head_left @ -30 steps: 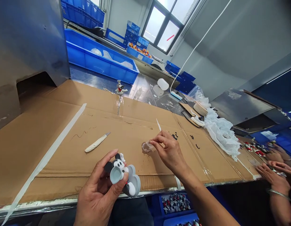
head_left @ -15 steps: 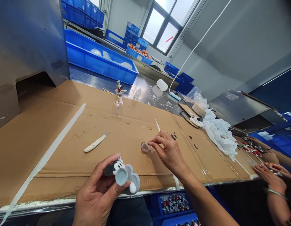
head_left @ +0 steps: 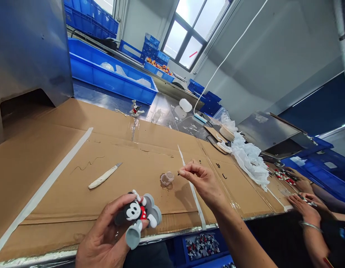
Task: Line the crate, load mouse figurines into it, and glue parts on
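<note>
Clearing the cup (head_left: 163, 181) toward three o'clock, a dark speck (head_left: 178, 173) is pinched by the right hand (head_left: 204, 183), seemingly freed; the turned figurine (head_left: 134, 212) is gripped by the left hand (head_left: 105, 229) at seven o'clock.

Tiny dark bit (head_left: 178, 173) in right hand (head_left: 203, 181) — unidentifiable

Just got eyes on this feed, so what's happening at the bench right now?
The person's left hand holds a mouse figurine above the near edge of the cardboard. The right hand pinches a tiny dark bit just right of a small clear container. A knife lies untouched to the left, blade pointing away. At far right, a co-worker's hands are busy.
</note>
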A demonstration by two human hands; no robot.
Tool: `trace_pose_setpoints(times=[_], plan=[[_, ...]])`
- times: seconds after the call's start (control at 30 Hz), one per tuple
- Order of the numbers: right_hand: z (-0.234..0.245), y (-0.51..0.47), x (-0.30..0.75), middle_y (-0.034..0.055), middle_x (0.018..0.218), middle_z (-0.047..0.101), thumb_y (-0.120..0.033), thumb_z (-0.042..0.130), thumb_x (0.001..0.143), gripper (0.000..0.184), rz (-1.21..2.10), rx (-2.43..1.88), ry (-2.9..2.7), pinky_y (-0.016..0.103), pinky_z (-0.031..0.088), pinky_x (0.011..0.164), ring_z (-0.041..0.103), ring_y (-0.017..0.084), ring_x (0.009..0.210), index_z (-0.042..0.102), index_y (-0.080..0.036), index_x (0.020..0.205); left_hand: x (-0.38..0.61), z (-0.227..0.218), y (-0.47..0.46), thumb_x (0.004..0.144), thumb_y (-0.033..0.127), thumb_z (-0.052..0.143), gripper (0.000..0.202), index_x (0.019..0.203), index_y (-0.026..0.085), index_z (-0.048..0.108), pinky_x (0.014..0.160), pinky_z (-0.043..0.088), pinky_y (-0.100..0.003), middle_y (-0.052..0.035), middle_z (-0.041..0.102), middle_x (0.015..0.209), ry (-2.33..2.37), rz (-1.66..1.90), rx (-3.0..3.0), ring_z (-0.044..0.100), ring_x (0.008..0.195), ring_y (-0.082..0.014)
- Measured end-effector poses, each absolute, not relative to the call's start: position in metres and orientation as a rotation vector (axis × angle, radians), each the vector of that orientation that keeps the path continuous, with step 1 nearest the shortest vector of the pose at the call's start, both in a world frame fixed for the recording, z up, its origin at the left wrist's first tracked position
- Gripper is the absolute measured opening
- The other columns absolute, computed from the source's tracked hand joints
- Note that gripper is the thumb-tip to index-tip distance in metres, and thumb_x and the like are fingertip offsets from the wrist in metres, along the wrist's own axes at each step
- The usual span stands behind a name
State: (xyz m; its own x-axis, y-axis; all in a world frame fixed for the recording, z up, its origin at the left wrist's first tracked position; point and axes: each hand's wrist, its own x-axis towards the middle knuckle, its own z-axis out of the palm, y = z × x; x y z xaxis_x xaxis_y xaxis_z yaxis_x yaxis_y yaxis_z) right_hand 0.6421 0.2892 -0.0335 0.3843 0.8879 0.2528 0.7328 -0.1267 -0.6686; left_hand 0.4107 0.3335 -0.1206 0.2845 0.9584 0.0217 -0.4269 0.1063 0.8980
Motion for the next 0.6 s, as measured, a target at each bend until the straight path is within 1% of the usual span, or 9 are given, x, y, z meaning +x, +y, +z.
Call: trace_pose_setpoints(times=[0.07,0.17,0.23,0.33,0.4,0.47,0.53,0.6], plan=[[-0.036,0.289,0.644,0.0025,0.074,0.058,-0.036,0.063,0.084,0.021,0.233,-1.901,-1.408,0.03,0.038,0.07,0.05,0.017,0.072,0.069,-0.018,0.075,0.412,-0.116,0.331,0.063,0.023,0.084,0.045,0.105,0.026,0.069,0.079,0.055,-0.016,-0.0021,0.072,0.101,0.726,1.14,0.964,0.07,0.088,-0.0181],[-0.043,0.289,0.646,0.0027,0.074,0.058,-0.034,0.06,0.085,0.021,0.17,-1.901,-1.442,0.031,0.037,0.072,0.05,0.018,0.073,0.068,-0.019,0.074,0.412,-0.113,0.329,0.06,0.028,0.085,0.051,0.109,0.027,0.067,0.076,0.054,-0.011,-0.0006,0.072,0.101,0.805,1.124,0.846,0.07,0.087,-0.0153],[-0.047,0.289,0.647,0.0033,0.074,0.057,-0.033,0.059,0.086,0.021,0.129,-1.91,-1.462,0.031,0.037,0.072,0.051,0.018,0.074,0.067,-0.018,0.073,0.41,-0.115,0.329,0.062,0.03,0.084,0.051,0.109,0.027,0.067,0.076,0.055,-0.013,-0.0004,0.072,0.103,0.801,1.105,0.829,0.07,0.087,-0.0156],[-0.05,0.29,0.645,0.0041,0.074,0.056,-0.033,0.058,0.086,0.021,0.088,-1.927,-1.482,0.031,0.036,0.072,0.051,0.019,0.075,0.067,-0.018,0.074,0.406,-0.122,0.333,0.065,0.027,0.084,0.051,0.112,0.028,0.064,0.076,0.057,-0.017,-0.0008,0.071,0.106,0.723,1.07,0.945,0.07,0.09,-0.0176],[-0.051,0.291,0.644,0.0043,0.074,0.056,-0.033,0.058,0.087,0.021,0.073,-1.935,-1.496,0.032,0.036,0.072,0.051,0.02,0.076,0.067,-0.019,0.074,0.405,-0.125,0.336,0.068,0.028,0.082,0.05,0.113,0.027,0.062,0.079,0.058,-0.021,-0.0022,0.072,0.105,0.701,1.045,0.953,0.07,0.092,-0.0197],[-0.052,0.292,0.643,0.0045,0.075,0.056,-0.033,0.058,0.086,0.021,0.066,-1.942,-1.506,0.032,0.036,0.072,0.051,0.02,0.077,0.068,-0.019,0.075,0.405,-0.125,0.336,0.067,0.028,0.082,0.051,0.113,0.025,0.061,0.08,0.059,-0.026,-0.0037,0.072,0.102,0.702,1.032,0.909,0.07,0.092,-0.0223],[-0.053,0.293,0.643,0.0046,0.076,0.057,-0.032,0.058,0.085,0.02,0.062,-1.948,-1.509,0.031,0.036,0.071,0.051,0.02,0.077,0.068,-0.019,0.075,0.406,-0.122,0.335,0.064,0.027,0.084,0.052,0.111,0.024,0.062,0.078,0.059,-0.026,-0.004,0.072,0.099,0.716,1.022,0.884,0.07,0.09,-0.0231],[-0.053,0.293,0.645,0.0047,0.076,0.057,-0.032,0.058,0.085,0.02,0.051,-1.955,-1.501,0.031,0.036,0.071,0.051,0.02,0.076,0.068,-0.018,0.074,0.408,-0.117,0.332,0.06,0.027,0.085,0.054,0.108,0.024,0.063,0.077,0.059,-0.023,-0.0035,0.073,0.097,0.74,1.036,0.849,0.07,0.089,-0.0222]])
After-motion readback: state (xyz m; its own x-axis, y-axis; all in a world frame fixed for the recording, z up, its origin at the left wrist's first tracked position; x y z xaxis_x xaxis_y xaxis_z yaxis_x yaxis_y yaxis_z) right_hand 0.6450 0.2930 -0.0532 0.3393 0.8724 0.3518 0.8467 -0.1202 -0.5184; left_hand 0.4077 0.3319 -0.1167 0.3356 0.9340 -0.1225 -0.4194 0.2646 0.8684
